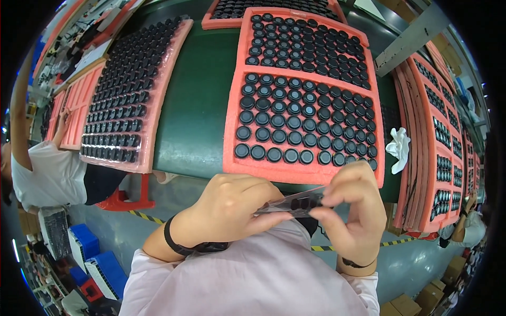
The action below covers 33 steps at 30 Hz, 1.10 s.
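Observation:
Close in front of my body, a clear plastic sheet with dark round spots [301, 203] is held between my hands. My left hand [232, 203] is closed on its left end, thumb below and fingers above. At the other end my right hand [357, 203] pinches the sheet's edge between thumb and fingertips; whether a loose spot is between them is too small to make out. Just beyond my hands lies a pink foam tray [232, 139] with two compartments, filled with rows of round black caps [293, 138]. Some caps have greyer tops than others.
The trays rest on a green work surface [184, 110]. Another pink tray [167, 89] with black parts under clear plastic lies left. A crumpled white cloth [398, 150] is at right, beside stacked foam trays [414, 158] and a metal post [408, 42]. A co-worker [50, 174] sits left.

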Motion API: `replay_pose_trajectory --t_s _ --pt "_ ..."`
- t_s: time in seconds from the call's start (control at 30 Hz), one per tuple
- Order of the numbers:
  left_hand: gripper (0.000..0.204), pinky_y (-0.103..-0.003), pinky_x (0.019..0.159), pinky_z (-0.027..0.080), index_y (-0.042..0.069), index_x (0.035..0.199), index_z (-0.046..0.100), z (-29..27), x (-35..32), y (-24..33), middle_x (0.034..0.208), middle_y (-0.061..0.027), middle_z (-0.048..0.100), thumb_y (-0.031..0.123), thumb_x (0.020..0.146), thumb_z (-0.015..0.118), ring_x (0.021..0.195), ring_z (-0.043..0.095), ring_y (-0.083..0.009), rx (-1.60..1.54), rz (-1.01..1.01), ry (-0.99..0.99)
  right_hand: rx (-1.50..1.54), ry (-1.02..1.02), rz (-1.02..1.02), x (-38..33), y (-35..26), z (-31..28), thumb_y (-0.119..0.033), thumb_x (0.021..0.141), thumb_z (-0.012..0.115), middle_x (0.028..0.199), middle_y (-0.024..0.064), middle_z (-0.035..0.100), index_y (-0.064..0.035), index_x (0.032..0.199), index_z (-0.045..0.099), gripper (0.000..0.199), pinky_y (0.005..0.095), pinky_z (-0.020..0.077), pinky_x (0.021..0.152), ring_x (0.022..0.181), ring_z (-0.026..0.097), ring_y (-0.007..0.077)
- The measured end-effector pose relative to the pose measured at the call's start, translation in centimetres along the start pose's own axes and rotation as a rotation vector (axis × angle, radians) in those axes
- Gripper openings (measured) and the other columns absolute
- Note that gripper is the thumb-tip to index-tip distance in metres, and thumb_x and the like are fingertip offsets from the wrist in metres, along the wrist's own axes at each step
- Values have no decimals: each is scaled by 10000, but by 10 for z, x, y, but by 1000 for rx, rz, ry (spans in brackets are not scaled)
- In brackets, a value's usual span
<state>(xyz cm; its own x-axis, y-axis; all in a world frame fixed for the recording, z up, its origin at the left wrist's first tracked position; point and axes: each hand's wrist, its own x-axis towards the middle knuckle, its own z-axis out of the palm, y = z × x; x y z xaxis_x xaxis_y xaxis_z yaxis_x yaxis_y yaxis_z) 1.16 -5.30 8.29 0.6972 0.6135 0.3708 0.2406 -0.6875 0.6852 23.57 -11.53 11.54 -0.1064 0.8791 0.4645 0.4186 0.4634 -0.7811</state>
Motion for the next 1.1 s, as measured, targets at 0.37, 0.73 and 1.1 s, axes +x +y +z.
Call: replay_pose_trajectory --t_s 0.37,0.73,1.1 --pt "311 -342 590 562 13 934 701 -6 17 -57 791 -103 720 148 724 887 672 710 -260 -37 68 61 -60 -257 -4 50 36 28 73 733 810 877 84 654 -61 970 604 341 352 459 756 811 630 255" --pt "291 -326 557 541 25 943 707 -1 13 -79 772 -87 727 164 749 874 644 705 -241 -31 104 113 62 -260 63 52 58 41 91 764 782 886 63 643 -85 950 531 358 356 452 772 797 590 211" --pt "293 -326 538 534 44 958 702 -14 17 -88 776 -74 738 226 806 875 616 698 -244 -33 14 71 -29 -217 27 65 55 39 131 754 736 864 54 619 -90 938 520 360 361 461 780 815 595 225"
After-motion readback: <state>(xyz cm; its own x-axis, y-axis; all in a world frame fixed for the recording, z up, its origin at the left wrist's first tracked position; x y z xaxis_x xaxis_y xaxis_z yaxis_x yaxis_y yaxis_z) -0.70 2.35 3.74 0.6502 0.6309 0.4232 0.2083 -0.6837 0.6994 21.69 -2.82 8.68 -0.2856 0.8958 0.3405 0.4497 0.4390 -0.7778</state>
